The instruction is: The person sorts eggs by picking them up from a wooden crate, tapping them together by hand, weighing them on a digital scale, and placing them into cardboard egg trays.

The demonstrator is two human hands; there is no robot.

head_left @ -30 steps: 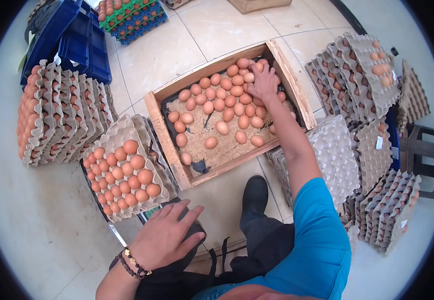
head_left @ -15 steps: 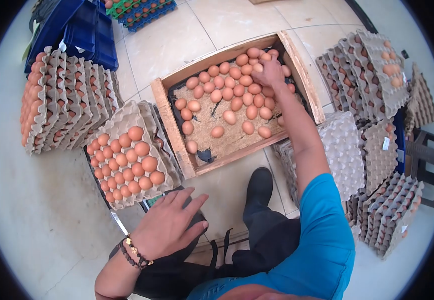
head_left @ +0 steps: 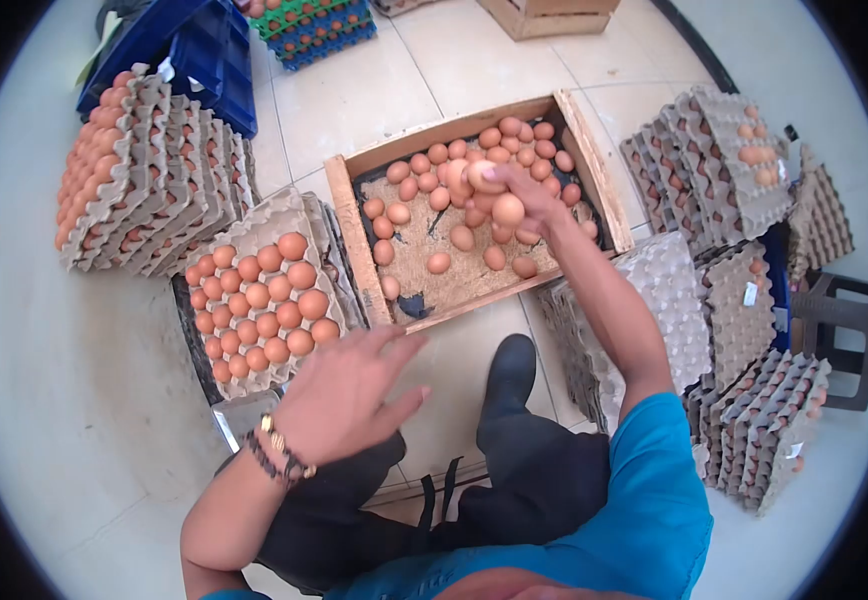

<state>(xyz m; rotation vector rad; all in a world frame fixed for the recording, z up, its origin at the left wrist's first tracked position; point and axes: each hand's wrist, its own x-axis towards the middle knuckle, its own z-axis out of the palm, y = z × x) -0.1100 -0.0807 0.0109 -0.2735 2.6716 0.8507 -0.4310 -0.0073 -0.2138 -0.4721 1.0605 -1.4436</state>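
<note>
My right hand is raised over a shallow wooden box, its fingers closed around several brown eggs. Beneath it, loose brown eggs lie on the box's tan bedding, most of them toward the back and right. My left hand, with bracelets at the wrist, hovers palm down, fingers apart and holding nothing. It is nearest to a grey pulp egg tray filled with rows of brown eggs, and overlaps that tray's lower right corner in view.
Stacked egg-filled trays stand at the left, beside blue crates. On the right are upturned grey trays, more filled stacks and a dark stool. Green and blue plastic trays and another wooden crate sit at the back.
My right hand has lifted from the box's back right corner and come left and nearer, now with several eggs in it. My left hand has moved slightly forward toward the tray.
</note>
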